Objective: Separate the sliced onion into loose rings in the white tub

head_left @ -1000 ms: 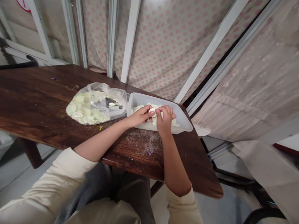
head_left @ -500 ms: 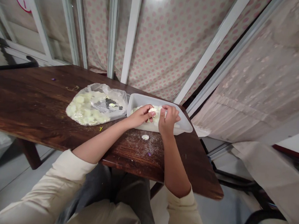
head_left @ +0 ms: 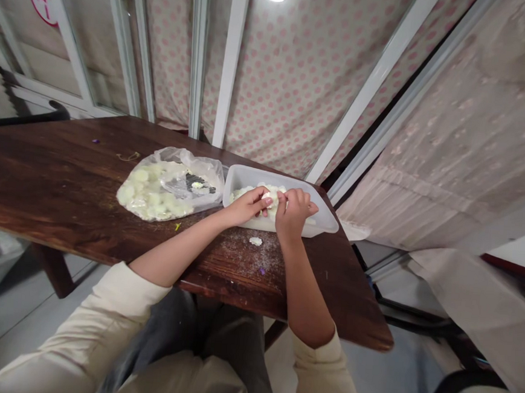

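Over the white plastic bin (head_left: 325, 219), my left hand (head_left: 247, 206) pinches a small white ruffled, flower-like piece (head_left: 270, 195) between thumb and fingers. My right hand (head_left: 294, 213) is closed, its thumb and fingertips pressed together at the right side of that piece; whether they grip it or something smaller, I cannot make out. Many similar whitish pieces lie in the bin beneath both hands. One loose white ruffled piece (head_left: 256, 241) lies on the table just in front of the bin.
A clear plastic bag (head_left: 153, 199) of pale yellow-white round pieces lies left of the bin, its mouth toward it. White specks and a yellow scrap (head_left: 177, 226) dot the dark wooden table (head_left: 63, 187). Curtained glass panels (head_left: 289, 89) stand behind. A black chair arm (head_left: 461, 388) is at right.
My right hand has moved slightly left, its fingers closing in on the white piece in my left hand. My left hand, the bin and the bag look nearly the same.
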The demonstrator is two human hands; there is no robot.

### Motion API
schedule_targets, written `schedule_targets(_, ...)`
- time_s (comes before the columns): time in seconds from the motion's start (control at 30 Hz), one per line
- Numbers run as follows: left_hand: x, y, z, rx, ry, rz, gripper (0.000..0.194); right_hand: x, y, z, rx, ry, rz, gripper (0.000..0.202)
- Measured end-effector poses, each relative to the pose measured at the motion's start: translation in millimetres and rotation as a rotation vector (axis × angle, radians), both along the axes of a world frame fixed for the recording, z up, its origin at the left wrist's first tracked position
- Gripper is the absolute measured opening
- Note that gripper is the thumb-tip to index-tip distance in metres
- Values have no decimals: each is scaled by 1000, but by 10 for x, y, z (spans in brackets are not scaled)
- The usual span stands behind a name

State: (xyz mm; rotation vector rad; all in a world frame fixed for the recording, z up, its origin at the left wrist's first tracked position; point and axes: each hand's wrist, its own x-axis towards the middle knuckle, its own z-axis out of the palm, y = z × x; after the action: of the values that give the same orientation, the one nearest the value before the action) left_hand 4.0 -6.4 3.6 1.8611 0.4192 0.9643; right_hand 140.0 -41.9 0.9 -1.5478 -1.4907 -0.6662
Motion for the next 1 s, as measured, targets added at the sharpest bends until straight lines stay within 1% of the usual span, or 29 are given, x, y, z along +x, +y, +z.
schedule_targets(0.07, -5, 9, -9, 0, 6, -7, 28, 52, 23, -7, 9, 59, -61, 33)
schedule_targets(0.13, -10, 18, -18, -11, 3, -14, 28, 101, 49, -14, 9, 110, -77, 34)
schedule_targets(0.23, -14, 22, -22, -32, -5, -14, 27, 131, 74, -19, 3, 136, -11, 35)
schedule_targets(0.37, -12, 13, -7, -65, -36, 24, 28, 103, 64, -7, 0, 161, 87, 37)
schedule_targets(0.47, -3, 11, 7, -93, -72, 58, 27, 75, 39, 5, 8, 157, 135, 38)
schedule_targets(0.57, 9, 12, 10, -127, -86, 57, 26, 42, 19, 3, 1, 115, 163, 39)
schedule_targets(0.8, 28, -15, 14, -159, -79, -38, 29, -26, 18, -29, -17, 39, 135, 39)
schedule_targets(1.0, 40, 6, -13, -166, -81, -26, 25, -28, 24, -37, 12, 50, 108, 39)
